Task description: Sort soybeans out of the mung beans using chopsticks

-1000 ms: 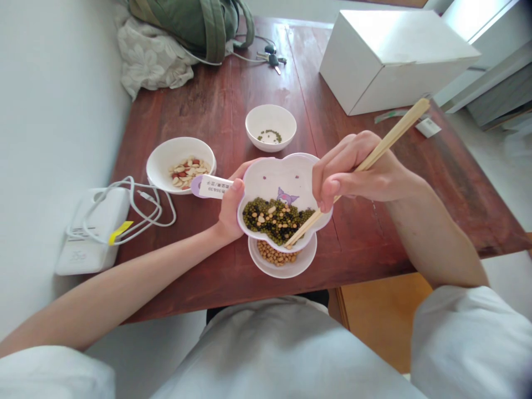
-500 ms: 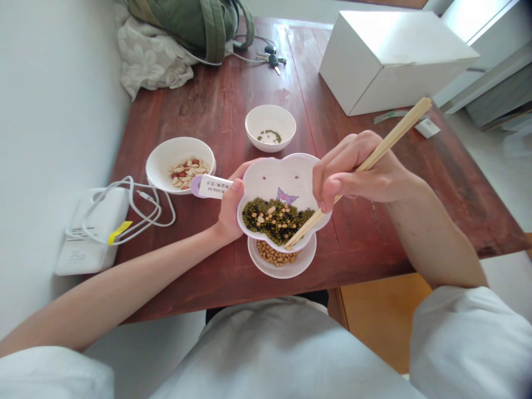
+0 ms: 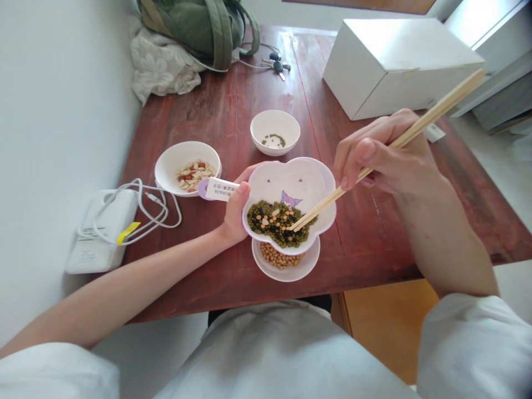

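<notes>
My left hand (image 3: 235, 208) grips the left rim of a flower-shaped white bowl (image 3: 291, 180) with a purple handle, tilted over the table. The bowl holds mixed green, black and pale beans (image 3: 278, 221). My right hand (image 3: 384, 160) is closed on a pair of wooden chopsticks (image 3: 386, 147), whose tips rest among the beans at the middle of the bowl. Directly under the flower bowl sits a small white bowl of tan soybeans (image 3: 285, 260).
On the red wooden table (image 3: 216, 122) are a white bowl of peanuts (image 3: 187, 169), a small white bowl with a few green beans (image 3: 275, 132), a white box (image 3: 394, 61), keys (image 3: 276, 64), a green backpack (image 3: 199, 25) on floral cloth, and a white charger with cable (image 3: 103, 227) at left.
My right hand has lifted and moved right, sliding the chopstick tips from the bowl's near edge to the middle of the beans. The view has shifted slightly.
</notes>
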The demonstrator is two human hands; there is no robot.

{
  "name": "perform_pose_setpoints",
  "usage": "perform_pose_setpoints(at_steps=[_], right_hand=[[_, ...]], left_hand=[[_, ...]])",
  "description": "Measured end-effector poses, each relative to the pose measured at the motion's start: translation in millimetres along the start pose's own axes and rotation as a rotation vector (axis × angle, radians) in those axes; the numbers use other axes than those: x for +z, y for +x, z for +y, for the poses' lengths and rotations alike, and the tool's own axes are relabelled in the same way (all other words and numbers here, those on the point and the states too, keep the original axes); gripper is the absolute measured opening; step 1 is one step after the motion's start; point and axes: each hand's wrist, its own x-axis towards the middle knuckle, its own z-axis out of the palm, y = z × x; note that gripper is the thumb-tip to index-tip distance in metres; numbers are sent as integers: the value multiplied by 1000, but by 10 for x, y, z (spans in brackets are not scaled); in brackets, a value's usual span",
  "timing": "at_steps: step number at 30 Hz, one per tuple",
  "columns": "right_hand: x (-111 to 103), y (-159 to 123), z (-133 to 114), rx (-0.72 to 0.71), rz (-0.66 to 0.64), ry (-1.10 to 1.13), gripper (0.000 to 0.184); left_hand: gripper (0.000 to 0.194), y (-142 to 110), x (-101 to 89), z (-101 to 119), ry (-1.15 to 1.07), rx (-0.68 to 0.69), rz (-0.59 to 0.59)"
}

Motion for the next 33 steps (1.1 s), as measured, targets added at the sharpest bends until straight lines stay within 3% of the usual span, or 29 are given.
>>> perform_pose_setpoints(at_steps=[6, 11, 17, 33], right_hand=[[25, 21, -56, 5, -147, -139, 45], [93, 43, -66, 42, -245, -196, 37], [134, 38, -80, 20, -278, -210, 32], [141, 46, -30, 52, -235, -121, 50]], left_hand=[[51, 5, 13, 4, -22, 6, -12], [46, 7, 9, 11, -20, 20, -30], [49, 3, 14, -6, -14, 11, -6], [51, -13, 49, 49, 33, -27, 13]])
